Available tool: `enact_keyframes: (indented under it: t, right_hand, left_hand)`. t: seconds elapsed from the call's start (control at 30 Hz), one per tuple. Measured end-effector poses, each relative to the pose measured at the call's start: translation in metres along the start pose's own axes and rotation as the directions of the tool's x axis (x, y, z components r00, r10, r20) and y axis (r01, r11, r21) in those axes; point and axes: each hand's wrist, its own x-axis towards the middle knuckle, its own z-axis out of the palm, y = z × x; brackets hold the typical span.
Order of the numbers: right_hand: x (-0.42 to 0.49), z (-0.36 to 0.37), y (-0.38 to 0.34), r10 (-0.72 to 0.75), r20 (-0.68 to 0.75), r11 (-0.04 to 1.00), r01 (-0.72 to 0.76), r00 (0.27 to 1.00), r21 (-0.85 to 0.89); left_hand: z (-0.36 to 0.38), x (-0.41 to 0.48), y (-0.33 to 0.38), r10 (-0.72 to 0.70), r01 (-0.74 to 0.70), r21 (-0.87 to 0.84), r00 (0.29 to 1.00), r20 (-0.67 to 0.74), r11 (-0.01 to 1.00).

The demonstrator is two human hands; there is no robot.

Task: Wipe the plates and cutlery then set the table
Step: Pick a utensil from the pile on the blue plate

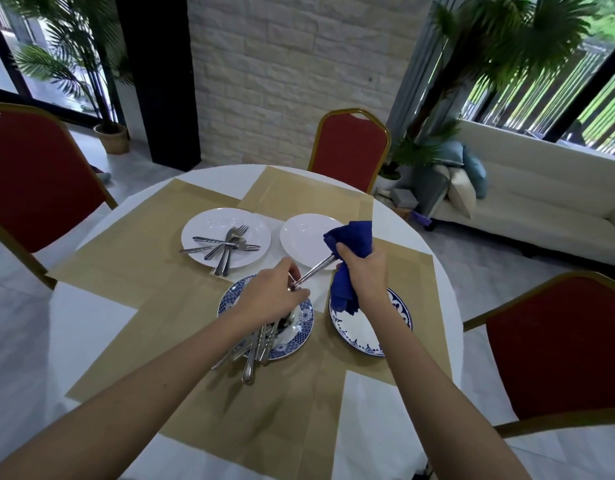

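Observation:
My left hand (pixel 276 295) grips the handle end of a steel cutlery piece (pixel 314 271) above a blue-patterned plate (pixel 304 329) that holds several more steel pieces (pixel 256 351). My right hand (pixel 363 271) is closed on a blue cloth (pixel 353 242) wrapped around the other end of that piece, so its head is hidden. Under the right wrist lies a white plate with a blue rim (pixel 351 336). Farther back sit a white plate (pixel 209 252) carrying several forks and other pieces (pixel 230 244) and a bare white plate (pixel 299 237).
The round table has a white cloth (pixel 102 327) with tan mats (pixel 143 244) laid over it. Red chairs with gold frames stand at the left (pixel 32 181), the far side (pixel 351 143) and the right (pixel 558 348). A white sofa (pixel 541 202) and potted palms stand behind.

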Motion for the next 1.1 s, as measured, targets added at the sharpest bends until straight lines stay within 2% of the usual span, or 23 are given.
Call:
enact_keyframes:
  t: [0.07,0.13,0.23,0.33,0.4,0.47,0.57,0.63,0.7,0.77,0.83,0.87,0.9,0.93,0.97,1.0,1.03,1.07,1.1]
  right_hand:
    - [-0.001,0.002,0.001,0.006,-0.038,1.000,-0.005,0.999,0.004]
    - [-0.003,0.002,0.003,-0.017,-0.049,1.000,0.017,0.999,-0.006]
    - [-0.008,0.001,0.003,-0.066,-0.075,0.997,0.062,0.995,-0.053]
    - [-0.011,0.003,0.007,-0.151,0.046,0.986,0.154,0.987,-0.070]
    - [-0.013,0.007,0.010,-0.258,0.208,0.942,0.293,0.944,-0.165]
    - [-0.012,0.008,0.009,-0.285,0.265,0.910,0.347,0.921,-0.227]
    - [-0.005,0.000,-0.001,-0.187,0.153,0.966,0.210,0.970,-0.153]
    - [0.000,-0.007,-0.004,-0.124,0.165,0.991,0.131,0.978,-0.034]
    - [0.000,-0.008,-0.007,-0.106,0.197,0.994,0.105,0.975,0.015]
    - [-0.003,-0.007,-0.007,-0.109,0.168,0.994,0.106,0.980,0.027]
    - [-0.008,-0.004,-0.005,-0.127,0.108,0.991,0.122,0.986,0.055]
    - [-0.012,-0.002,-0.006,-0.139,0.086,0.989,0.133,0.986,0.071]
    - [-0.016,0.001,-0.007,-0.153,0.080,0.985,0.146,0.985,0.090]
    - [-0.020,0.003,-0.009,-0.174,0.092,0.980,0.163,0.980,0.114]
    - [-0.024,0.004,-0.010,-0.201,0.115,0.974,0.186,0.973,0.132]
    - [-0.029,0.006,-0.011,-0.229,0.149,0.967,0.208,0.962,0.144]
    - [-0.036,0.007,-0.012,-0.247,0.189,0.963,0.220,0.950,0.154]
    - [-0.042,0.009,-0.013,-0.257,0.226,0.962,0.225,0.940,0.157]
    - [-0.047,0.010,-0.012,-0.255,0.257,0.963,0.223,0.932,0.150]
  left_hand:
    - [-0.002,-0.001,0.003,0.084,-0.060,0.185,0.989,-0.124,0.981]
    - [-0.003,0.000,0.004,0.151,-0.093,0.278,0.969,-0.196,0.956]
    - [-0.001,0.003,0.000,0.184,-0.119,0.341,0.969,-0.167,0.933]
    - [0.004,0.007,-0.004,0.146,-0.130,0.211,0.987,-0.062,0.969]
    - [0.005,0.007,-0.002,0.116,-0.118,0.060,0.993,0.036,0.991]
    - [0.004,0.005,0.001,0.087,-0.082,-0.061,0.994,0.068,0.995]
    - [0.003,0.003,0.000,0.071,-0.062,-0.132,0.996,0.060,0.989]
    - [0.003,0.002,-0.002,0.075,-0.063,-0.159,0.995,0.070,0.985]
    - [0.002,0.002,-0.005,0.070,-0.054,-0.183,0.994,0.082,0.982]
    - [0.003,0.002,-0.012,0.099,-0.099,-0.058,0.995,-0.006,0.993]
    - [0.005,0.004,-0.019,0.205,-0.155,0.221,0.953,-0.225,0.963]
    - [0.005,0.004,-0.020,0.225,-0.141,0.280,0.929,-0.295,0.949]
    - [0.003,0.003,-0.019,0.203,-0.120,0.265,0.928,-0.311,0.957]
    - [0.001,0.003,-0.018,0.144,-0.100,0.163,0.949,-0.282,0.981]
    - [0.000,0.003,-0.015,0.036,-0.038,-0.004,0.980,-0.195,0.999]
    - [-0.001,0.004,-0.014,-0.082,0.064,-0.226,0.994,-0.072,0.972]
    - [-0.002,0.007,-0.013,-0.186,0.183,-0.470,0.982,0.040,0.863]
    - [-0.003,0.011,-0.013,-0.267,0.299,-0.663,0.951,0.153,0.686]
    - [-0.005,0.015,-0.015,-0.311,0.382,-0.781,0.917,0.251,0.494]
